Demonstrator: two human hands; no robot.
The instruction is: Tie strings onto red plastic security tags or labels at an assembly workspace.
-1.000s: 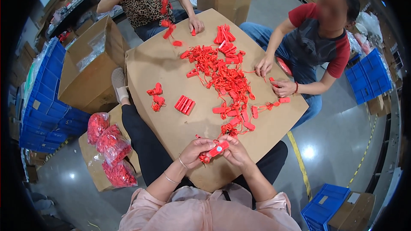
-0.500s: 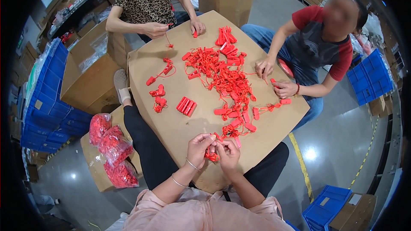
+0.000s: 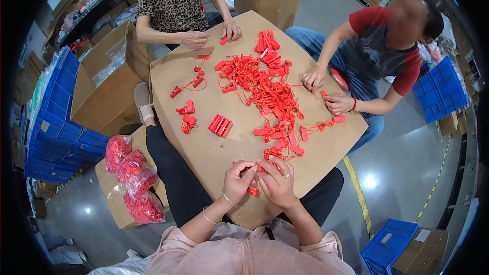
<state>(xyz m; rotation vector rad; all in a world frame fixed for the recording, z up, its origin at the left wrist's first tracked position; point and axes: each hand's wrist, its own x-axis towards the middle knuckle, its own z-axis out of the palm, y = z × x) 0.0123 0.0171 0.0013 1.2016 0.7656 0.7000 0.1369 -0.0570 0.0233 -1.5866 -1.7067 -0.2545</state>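
Close to the near edge of the brown cardboard tabletop (image 3: pixel 204 145), my left hand (image 3: pixel 237 183) and my right hand (image 3: pixel 277 182) meet, fingertips pinched together. Between them is a small red plastic piece with a red cord (image 3: pixel 253 191); the cord's bundle hangs under the fingers, and much of the piece is hidden. Just beyond my right hand lie loose red corded pieces (image 3: pixel 277 135), part of a tangled heap (image 3: pixel 272 94) in the middle. A row of red tubular pieces (image 3: pixel 220 126) sits farther off, beyond my left hand.
Two co-workers handle red corded pieces at the far side (image 3: pixel 196 39) and the right side (image 3: pixel 326 91). More red bars (image 3: pixel 267 40) are stacked at the back. Clear bags of red pieces (image 3: pixel 136 173) lie on cardboard at the left, near blue crates (image 3: pixel 56 122) and an open carton (image 3: pixel 104 79).
My right hand has turned, its fingers now stretching over the piece toward the left hand. The far co-worker's hand has moved right and lower with a cord. The red heap stays put.
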